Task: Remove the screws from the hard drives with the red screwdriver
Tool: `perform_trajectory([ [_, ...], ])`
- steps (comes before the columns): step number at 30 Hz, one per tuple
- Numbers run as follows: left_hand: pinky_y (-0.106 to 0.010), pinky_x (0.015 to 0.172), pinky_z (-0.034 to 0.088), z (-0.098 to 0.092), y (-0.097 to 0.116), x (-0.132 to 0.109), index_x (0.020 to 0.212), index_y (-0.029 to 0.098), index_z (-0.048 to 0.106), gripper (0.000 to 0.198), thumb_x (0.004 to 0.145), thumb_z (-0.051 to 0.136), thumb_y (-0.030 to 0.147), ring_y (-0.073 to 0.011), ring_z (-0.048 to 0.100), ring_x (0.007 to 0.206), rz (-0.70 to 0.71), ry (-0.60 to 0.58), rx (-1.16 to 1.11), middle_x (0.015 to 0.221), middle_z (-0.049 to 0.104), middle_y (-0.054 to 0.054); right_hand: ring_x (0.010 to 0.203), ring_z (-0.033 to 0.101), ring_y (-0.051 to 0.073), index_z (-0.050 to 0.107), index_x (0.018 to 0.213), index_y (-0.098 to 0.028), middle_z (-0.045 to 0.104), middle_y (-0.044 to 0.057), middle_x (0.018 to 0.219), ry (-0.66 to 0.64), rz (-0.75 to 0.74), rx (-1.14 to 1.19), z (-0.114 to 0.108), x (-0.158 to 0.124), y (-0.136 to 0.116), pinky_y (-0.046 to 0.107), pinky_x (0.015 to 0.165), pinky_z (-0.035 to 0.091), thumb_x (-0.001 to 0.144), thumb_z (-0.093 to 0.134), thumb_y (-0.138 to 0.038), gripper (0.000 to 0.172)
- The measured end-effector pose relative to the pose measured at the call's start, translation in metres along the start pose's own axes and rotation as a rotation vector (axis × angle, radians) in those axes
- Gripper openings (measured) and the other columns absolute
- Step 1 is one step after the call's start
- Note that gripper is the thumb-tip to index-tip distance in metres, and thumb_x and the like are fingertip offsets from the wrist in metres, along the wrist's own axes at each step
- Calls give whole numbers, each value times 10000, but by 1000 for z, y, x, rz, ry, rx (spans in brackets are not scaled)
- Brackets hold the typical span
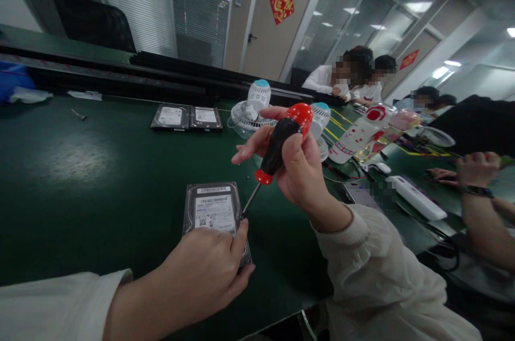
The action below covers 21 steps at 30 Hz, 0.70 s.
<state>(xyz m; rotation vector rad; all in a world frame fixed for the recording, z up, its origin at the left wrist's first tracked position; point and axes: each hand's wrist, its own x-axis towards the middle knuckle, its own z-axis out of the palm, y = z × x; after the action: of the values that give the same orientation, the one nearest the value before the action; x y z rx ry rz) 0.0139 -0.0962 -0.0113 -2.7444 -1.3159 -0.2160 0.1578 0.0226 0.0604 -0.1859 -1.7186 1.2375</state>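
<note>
A hard drive (pixel 215 207) lies flat on the green table, its white label facing up. Across its near half rests my left hand (pixel 205 260), closed on the drive, with the index fingertip beside the screwdriver's tip and the thumb at the right edge. My right hand (pixel 303 169) grips a screwdriver (pixel 279 142) by its red and black handle. The tool slants down to the left, and its metal shaft meets the drive's right edge. Whether the tip sits in a screw is too small to make out.
Two more hard drives (pixel 171 117) lie farther back. Small white fans (pixel 257 99) stand behind my right hand. To the right are a patterned bottle (pixel 362 132), a white power strip (pixel 416 197) and another person's arm (pixel 480 201). More people sit at the far right.
</note>
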Motion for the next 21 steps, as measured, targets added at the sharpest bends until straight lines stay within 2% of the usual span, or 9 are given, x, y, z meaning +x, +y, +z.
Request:
perform_trajectory([
  [3, -355, 585, 582, 1, -1, 0, 1382, 29, 555, 561, 971, 459, 398, -253, 713, 682, 0, -5, -5, 886, 747, -197, 679, 615, 121, 526, 1133, -233, 597, -22, 792, 48, -9, -23, -1, 1, 3, 362, 819, 586, 908, 508, -621, 448],
  [6, -363, 580, 586, 0, -2, 1, 1383, 24, 552, 562, 971, 455, 394, -258, 714, 679, -1, -21, -15, 873, 747, -193, 699, 558, 125, 567, 1063, -224, 533, -13, 783, 102, 66, 44, 1, 3, 1, 350, 807, 585, 879, 494, -665, 483],
  [9, -390, 568, 593, -1, -2, 1, 1378, 7, 551, 563, 969, 450, 380, -273, 716, 680, 0, -14, -23, 881, 747, -200, 800, 611, 136, 569, 1063, -217, 596, 9, 886, 107, 126, 100, 2, 3, -3, 346, 845, 579, 872, 557, -548, 382],
  [12, -396, 559, 598, -2, -1, 1, 1359, -1, 567, 552, 967, 450, 370, -276, 718, 678, 12, -9, -32, 894, 749, -207, 915, 663, 153, 545, 1073, -214, 669, 23, 997, 79, 63, 65, 3, 2, -5, 357, 892, 570, 885, 590, -436, 294],
  [15, -400, 556, 600, -1, -1, 0, 1366, 5, 562, 553, 971, 444, 374, -279, 721, 683, 15, 8, -30, 904, 750, -210, 897, 687, 142, 490, 1031, -228, 698, 2, 959, 63, -3, 13, 4, 0, -4, 353, 877, 580, 902, 618, -338, 212],
  [18, -409, 557, 600, 0, -1, 0, 1378, 11, 553, 560, 974, 440, 382, -287, 722, 690, 11, 9, -20, 901, 749, -209, 836, 693, 136, 432, 1002, -244, 696, -12, 912, 62, -6, -2, 4, 0, -2, 349, 822, 592, 901, 632, -396, 270],
  [21, -407, 564, 601, -1, -1, 1, 1374, 8, 555, 556, 974, 442, 378, -285, 723, 695, 14, 1, -21, 904, 750, -209, 861, 685, 135, 437, 1043, -250, 687, -12, 916, 53, 2, 43, 3, 1, 0, 344, 815, 583, 923, 578, -446, 270],
])
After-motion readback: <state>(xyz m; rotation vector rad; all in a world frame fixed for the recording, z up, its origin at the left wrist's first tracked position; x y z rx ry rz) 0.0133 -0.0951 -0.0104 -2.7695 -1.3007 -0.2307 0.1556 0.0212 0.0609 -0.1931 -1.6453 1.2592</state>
